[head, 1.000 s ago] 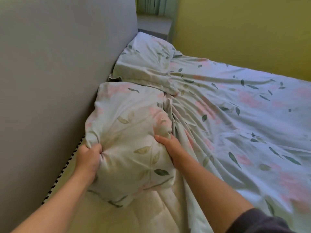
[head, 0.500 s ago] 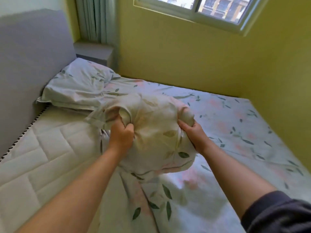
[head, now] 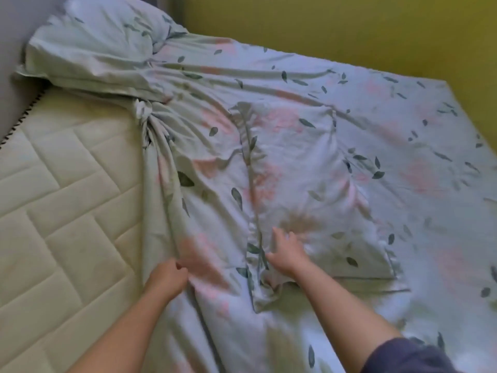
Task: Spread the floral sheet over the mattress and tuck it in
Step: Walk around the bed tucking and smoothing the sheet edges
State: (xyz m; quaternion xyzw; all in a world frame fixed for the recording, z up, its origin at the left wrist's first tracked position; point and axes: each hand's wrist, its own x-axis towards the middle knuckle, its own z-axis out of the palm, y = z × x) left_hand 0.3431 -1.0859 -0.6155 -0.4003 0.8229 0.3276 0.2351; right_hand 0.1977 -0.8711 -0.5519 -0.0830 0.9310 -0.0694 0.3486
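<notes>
The floral sheet (head: 390, 109) covers the right part of the mattress and is bunched into long folds along its left edge. The quilted cream mattress (head: 61, 200) lies bare on the left. My left hand (head: 168, 278) has its fingers curled round a fold of the sheet's bunched edge. To its right, my right hand (head: 286, 250) rests with spread fingers on the near left corner of a floral pillow (head: 309, 168), which lies flat on the sheet in the middle of the bed.
A second floral pillow (head: 96, 47) lies at the bed's head against the grey headboard (head: 10, 36). A yellow wall (head: 336, 25) runs along the far side of the bed. My dark sleeve (head: 408, 356) shows at the lower right.
The pillow that both hands held up now lies flat on the sheet. My left hand has let go of it and taken the sheet's bunched edge; my right hand has opened.
</notes>
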